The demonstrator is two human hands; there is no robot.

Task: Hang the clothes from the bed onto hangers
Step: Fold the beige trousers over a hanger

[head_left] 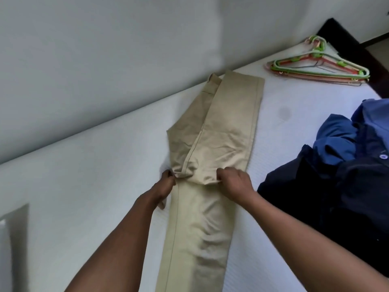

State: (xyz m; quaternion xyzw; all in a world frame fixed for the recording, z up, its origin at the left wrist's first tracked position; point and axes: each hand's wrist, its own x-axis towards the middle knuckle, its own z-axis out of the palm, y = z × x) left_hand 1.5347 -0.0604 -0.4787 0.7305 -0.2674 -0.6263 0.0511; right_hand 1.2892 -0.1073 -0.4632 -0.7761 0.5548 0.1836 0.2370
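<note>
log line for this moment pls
left hand: grips khaki trousers | right hand: grips khaki trousers | hangers: lying on bed

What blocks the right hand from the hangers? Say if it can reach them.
Probably yes, once freed: the right hand is pinching the trousers, but only bare mattress lies between it and the hangers at the far corner.

Head view, steeply down, close over bed (273, 127)
</note>
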